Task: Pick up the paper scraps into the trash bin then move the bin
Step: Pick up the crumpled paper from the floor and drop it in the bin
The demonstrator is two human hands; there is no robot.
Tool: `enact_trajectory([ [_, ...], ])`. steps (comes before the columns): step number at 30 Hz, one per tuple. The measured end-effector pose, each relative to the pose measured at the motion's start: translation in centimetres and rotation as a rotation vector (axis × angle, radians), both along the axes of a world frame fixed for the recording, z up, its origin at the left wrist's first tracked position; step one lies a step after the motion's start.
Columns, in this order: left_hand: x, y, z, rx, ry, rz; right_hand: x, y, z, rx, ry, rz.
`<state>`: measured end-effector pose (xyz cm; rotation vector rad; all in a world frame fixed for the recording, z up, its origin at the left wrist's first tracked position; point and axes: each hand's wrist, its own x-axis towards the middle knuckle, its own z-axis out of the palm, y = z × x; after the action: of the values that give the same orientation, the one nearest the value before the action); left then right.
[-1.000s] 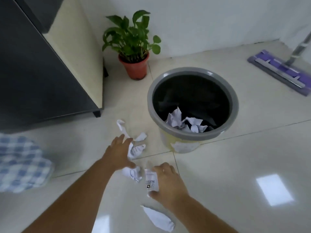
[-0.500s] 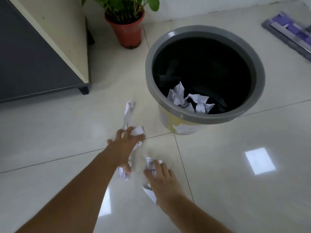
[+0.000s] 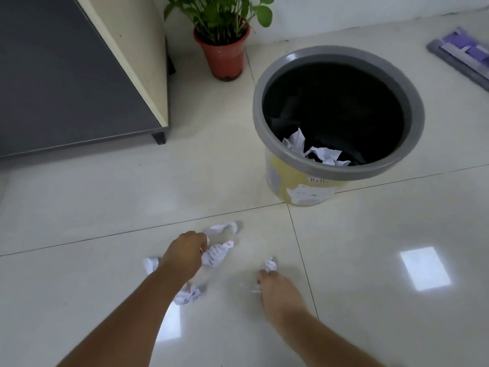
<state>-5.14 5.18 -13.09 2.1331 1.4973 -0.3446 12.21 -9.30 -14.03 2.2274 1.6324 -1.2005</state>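
Observation:
A round trash bin [image 3: 267, 133] with a grey rim, black liner and yellow side stands on the tiled floor at right; crumpled paper [image 3: 317, 152] lies inside it. My left hand [image 3: 185, 254] is closed around a crumpled paper scrap [image 3: 215, 255] with red print. My right hand [image 3: 276, 290] pinches a small scrap [image 3: 270, 264] in its fingertips. Three more scraps lie loose on the floor: one [image 3: 223, 228] just beyond my left hand, one [image 3: 150, 264] to its left, one [image 3: 189, 295] under my left forearm.
A dark cabinet [image 3: 66, 75] with a cream side panel fills the upper left. A potted green plant [image 3: 225, 41] stands by the wall behind the bin. A purple flat mop head [image 3: 463, 56] lies at the far right. Glossy tiles reflect ceiling lights.
Both hands have closed on scraps and drawn back toward me. The view has shifted, so the bin and plant now sit further up and right.

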Motion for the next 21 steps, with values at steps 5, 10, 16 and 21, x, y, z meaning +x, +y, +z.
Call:
enact_trajectory([
  [5, 0.2, 0.6, 2.8, 0.000, -0.220, 0.270, 1.7, 2.5, 3.4, 0.203, 0.072, -0.224],
  [10, 1.7, 2.9, 8.8, 0.105, -0.402, 0.405, 3.4, 7.4, 9.1, 0.455, 0.141, -0.311],
  [16, 4.6, 7.1, 21.0, 0.351, -0.526, 0.425, 2.9, 12.4, 19.4, 0.750, 0.238, -0.320],
  [21, 8.2, 9.4, 30.8, 0.518, -0.600, 0.392, 5.4, 15.1, 29.0, 0.977, 0.309, -0.341],
])
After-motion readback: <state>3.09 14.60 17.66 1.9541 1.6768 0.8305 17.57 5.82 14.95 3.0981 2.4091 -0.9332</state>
